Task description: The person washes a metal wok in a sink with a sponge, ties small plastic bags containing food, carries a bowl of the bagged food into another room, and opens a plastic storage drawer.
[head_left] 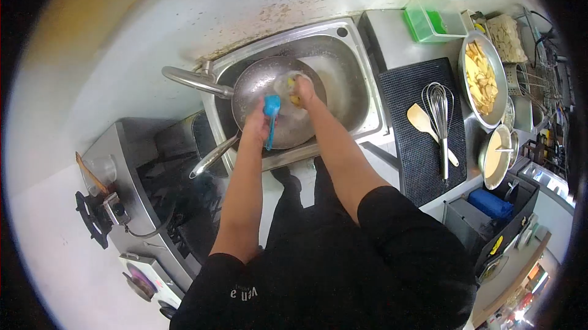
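Observation:
Over a large metal wok (248, 76) in the sink (375, 94), my left hand (257, 123) is closed around a blue spoon-like utensil (272, 107). My right hand (304, 89) grips a yellow sponge (295, 100) a little to the right of the utensil. Something pale and rounded, perhaps suds or a clear item, shows beside the sponge; it is too blurred to tell. The wok's handle (214, 156) points toward the lower left. The faucet (195, 80) reaches over the wok's left rim.
On the right, a black mat (407, 161) bears a whisk (438, 106) and a spatula (421, 122). Beyond it stand a bowl of cut food (481, 79), a green-clear container (435, 21) and a bowl (495, 157). A stove (174, 195) is at the left.

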{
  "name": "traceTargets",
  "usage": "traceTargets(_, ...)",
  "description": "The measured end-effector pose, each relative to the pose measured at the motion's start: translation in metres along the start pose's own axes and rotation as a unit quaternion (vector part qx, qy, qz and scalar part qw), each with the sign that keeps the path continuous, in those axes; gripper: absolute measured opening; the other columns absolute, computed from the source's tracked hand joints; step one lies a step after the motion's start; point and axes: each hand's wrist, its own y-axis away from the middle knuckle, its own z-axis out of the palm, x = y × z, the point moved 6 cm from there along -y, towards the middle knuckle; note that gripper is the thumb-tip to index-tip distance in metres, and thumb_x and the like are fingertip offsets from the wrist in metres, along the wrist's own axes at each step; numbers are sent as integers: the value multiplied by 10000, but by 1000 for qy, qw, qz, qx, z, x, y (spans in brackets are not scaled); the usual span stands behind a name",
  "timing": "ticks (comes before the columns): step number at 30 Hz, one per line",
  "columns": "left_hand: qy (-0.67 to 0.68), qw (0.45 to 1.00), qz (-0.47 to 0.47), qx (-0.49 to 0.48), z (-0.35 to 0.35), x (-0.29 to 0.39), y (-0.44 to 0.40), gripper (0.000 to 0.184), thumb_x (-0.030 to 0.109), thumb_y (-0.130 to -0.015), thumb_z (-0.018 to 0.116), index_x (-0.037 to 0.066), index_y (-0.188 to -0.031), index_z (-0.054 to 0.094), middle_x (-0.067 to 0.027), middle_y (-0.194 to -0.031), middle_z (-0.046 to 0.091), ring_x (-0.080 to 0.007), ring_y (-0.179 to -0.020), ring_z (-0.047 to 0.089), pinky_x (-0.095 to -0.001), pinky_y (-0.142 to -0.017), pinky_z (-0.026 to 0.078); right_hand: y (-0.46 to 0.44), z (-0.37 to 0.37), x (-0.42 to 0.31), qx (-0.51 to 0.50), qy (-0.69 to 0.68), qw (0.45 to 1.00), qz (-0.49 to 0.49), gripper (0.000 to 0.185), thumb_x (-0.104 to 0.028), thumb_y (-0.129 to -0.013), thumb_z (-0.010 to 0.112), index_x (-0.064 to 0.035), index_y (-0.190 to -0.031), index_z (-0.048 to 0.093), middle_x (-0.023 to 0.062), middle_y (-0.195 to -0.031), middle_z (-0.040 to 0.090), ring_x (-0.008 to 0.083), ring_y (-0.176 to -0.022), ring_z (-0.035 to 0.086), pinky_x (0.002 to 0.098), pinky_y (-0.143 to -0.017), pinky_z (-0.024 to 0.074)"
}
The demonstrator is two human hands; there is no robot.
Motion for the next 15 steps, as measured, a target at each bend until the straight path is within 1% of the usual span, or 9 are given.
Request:
traceTargets(2,15,999,-7,-39,4,-1,-2,515,541,-899,432,50,-986,562,-114,-771,619,-216,-615,555,-331,-560,460,31,-18,-73,-191,-352,872,281,397,-279,-828,369,10,-1034,547,159,-749,600,276,-454,533,351,-405,434)
traceTargets(5,85,989,22,-116,17,7,6,497,497,-886,491,35,-1063,546,-143,-910,636,-259,-770,615,-354,-688,508,40,-104,-147,-194,-291,894,280,367,-269,-809,432,5,-1020,554,148,-788,624,312,-681,616,384,-632,513)
traceTargets(7,125,972,15,-198,20,14,2,467,423,-894,520,10,-1112,506,-161,-993,612,-305,-877,615,-393,-724,524,13,-201,-180,19,-84,994,60,388,-331,-830,448,-23,-1035,564,166,-817,619,290,-743,612,372,-689,504)
traceTargets(8,124,970,18,-210,25,17,1,467,423,-894,520,10,-1112,506,-161,-993,612,-305,-877,615,-393,-724,524,15,-262,-211,96,-44,983,-147,426,-380,-821,504,-26,-1048,573,157,-832,626,253,-771,606,353,-713,489)
traceTargets(9,147,974,23,-170,23,21,0,469,419,-889,528,14,-1123,494,-166,-1021,599,-318,-913,609,-398,-730,527,7,-316,-242,169,73,982,38,455,-407,-789,571,-15,-1019,588,142,-830,639,219,-755,609,335,-710,483)
traceTargets(10,171,977,28,-127,21,24,-1,472,415,-884,537,17,-1133,482,-170,-1049,587,-331,-949,603,-403,-736,530,10,-357,-281,213,158,962,72,424,-397,-778,592,-22,-975,609,130,-840,654,206,-745,620,332,-702,484)
traceTargets(11,177,976,45,-114,23,26,-2,501,434,-876,536,18,-1146,467,-175,-1076,574,-341,-983,598,-398,-718,534,3,-397,-294,257,233,938,-8,432,-410,-771,600,-41,-993,625,141,-889,669,249,-790,648,361,-714,498)
traceTargets(13,161,979,55,-115,26,30,-1,504,441,-876,533,21,-1147,469,-173,-1077,574,-337,-969,601,-393,-711,535,-35,-447,-283,250,499,828,46,434,-398,-768,611,-42,-1015,643,192,-969,656,317,-854,650,403,-721,505)
traceTargets(15,142,981,65,-114,27,33,-3,508,448,-875,529,24,-1148,470,-172,-1077,574,-332,-956,605,-389,-704,537,-68,-461,-245,214,536,812,84,419,-381,-769,604,-42,-1013,647,197,-1005,643,334,-906,633,406,-758,497)
